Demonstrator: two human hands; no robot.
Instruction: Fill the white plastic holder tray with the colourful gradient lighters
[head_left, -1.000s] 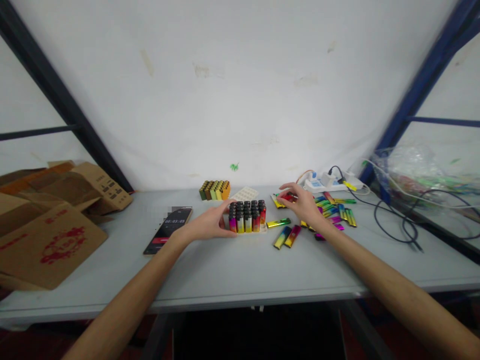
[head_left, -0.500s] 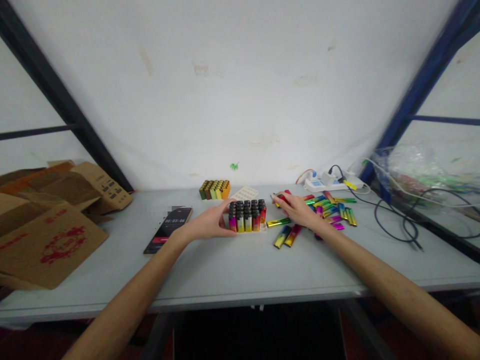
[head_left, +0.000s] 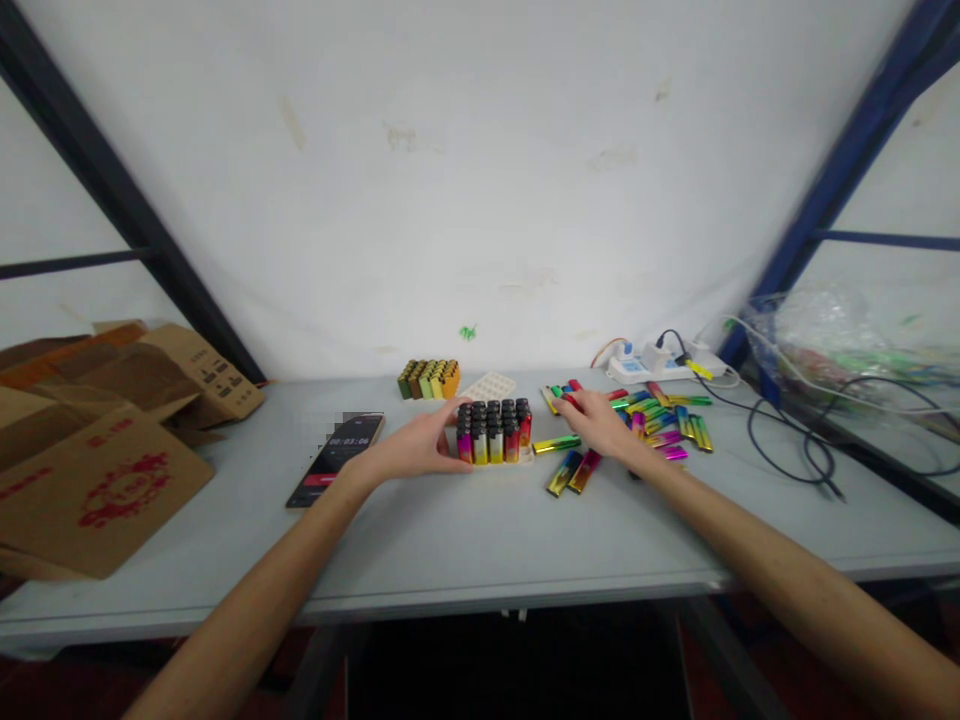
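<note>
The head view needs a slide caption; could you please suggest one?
Left hand holding upright lighters, right hand at loose shiny pieces.

the right hand (head_left: 598,420) has lowered; the phone timer (head_left: 354,440) has advanced

Upright black-topped plastic lighters (head_left: 492,438): magenta, yellow, white and red sides
Loose slim metallic-sheen pieces (head_left: 564,475): shiny gradients of green, gold, blue, magenta, red
Bundled upright yellow pieces (head_left: 429,381): yellow, olive at left, orange at right
Flat holed plastic tray (head_left: 491,387): off-white
Rectangular dark-screened phone (head_left: 336,459): black, white digits, red bar
Brown cardboard box (head_left: 112,450): red printed emblem, black markings
Pale flat surface (head_left: 465,545): bluish grey
</note>
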